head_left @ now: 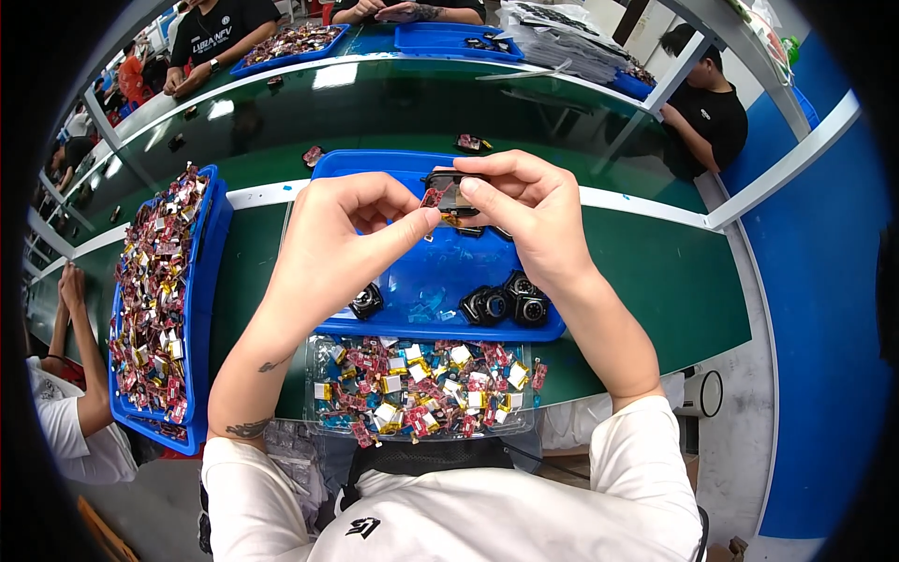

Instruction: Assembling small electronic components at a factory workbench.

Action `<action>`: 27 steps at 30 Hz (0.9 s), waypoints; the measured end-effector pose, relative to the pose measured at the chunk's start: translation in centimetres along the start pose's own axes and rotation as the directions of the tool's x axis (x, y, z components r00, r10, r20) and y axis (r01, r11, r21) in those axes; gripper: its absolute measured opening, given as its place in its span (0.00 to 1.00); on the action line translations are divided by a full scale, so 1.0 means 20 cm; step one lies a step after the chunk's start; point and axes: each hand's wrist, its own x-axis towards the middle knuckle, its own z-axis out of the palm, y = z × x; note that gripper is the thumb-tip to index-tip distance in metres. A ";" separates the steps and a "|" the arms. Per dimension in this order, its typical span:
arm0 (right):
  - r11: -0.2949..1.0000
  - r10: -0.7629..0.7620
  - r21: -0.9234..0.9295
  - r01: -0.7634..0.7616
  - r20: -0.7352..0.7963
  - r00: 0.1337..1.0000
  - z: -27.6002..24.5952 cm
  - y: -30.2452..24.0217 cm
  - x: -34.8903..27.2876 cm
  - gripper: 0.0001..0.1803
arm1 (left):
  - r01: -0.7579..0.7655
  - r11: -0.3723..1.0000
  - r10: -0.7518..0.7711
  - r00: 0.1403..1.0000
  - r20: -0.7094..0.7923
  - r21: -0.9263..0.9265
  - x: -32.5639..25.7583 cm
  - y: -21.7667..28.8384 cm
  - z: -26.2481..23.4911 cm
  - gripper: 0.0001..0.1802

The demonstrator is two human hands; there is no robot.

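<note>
Right at the centre, the left hand [342, 225] has its thumb and forefinger narrowed on a small red circuit board [433, 198]. The right hand [534, 211] pinches a black case [453, 197] between thumb and fingers, just beside the board at 3 o'clock; I cannot tell whether the two are joined. Both pieces are held up over a blue tray [412, 290], which spreads out toward 6 o'clock.

In that tray, a cluster of round-faced black cases [506, 302] lies at 5 o'clock from the hands, its members touching, and a single black case [367, 302] lies at 7 o'clock, partly behind the left wrist. Farther out at 6 o'clock, a clear tray [327, 420] is filled with red boards and white-and-yellow parts.

At 8 o'clock, a deep blue bin [213, 244] is heaped with similar pieces. A green table [655, 272] runs out to 4 o'clock. Beyond a white rail [637, 201], a green belt [375, 103] crosses at 12 o'clock, with scattered small parts on it. At 2 o'clock, a co-worker in black [712, 122] sits; at 9 o'clock, another co-worker's hands [70, 286] come together.
</note>
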 end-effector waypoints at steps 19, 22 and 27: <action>0.981 -0.180 -0.077 0.177 -0.046 0.982 0.05 0.00 -0.03 0.06 | 0.082 0.929 -0.042 0.992 0.120 -0.360 0.01 -0.02 0.01 0.06; 0.976 -0.215 0.024 0.215 -0.029 0.976 0.06 0.01 -0.02 0.06 | 0.096 0.921 -0.064 0.993 0.097 -0.378 0.01 -0.03 0.01 0.05; 0.985 -0.164 0.049 0.164 -0.004 0.986 0.06 0.00 -0.05 0.08 | 0.119 0.902 -0.113 0.993 0.038 -0.416 0.02 -0.02 0.02 0.07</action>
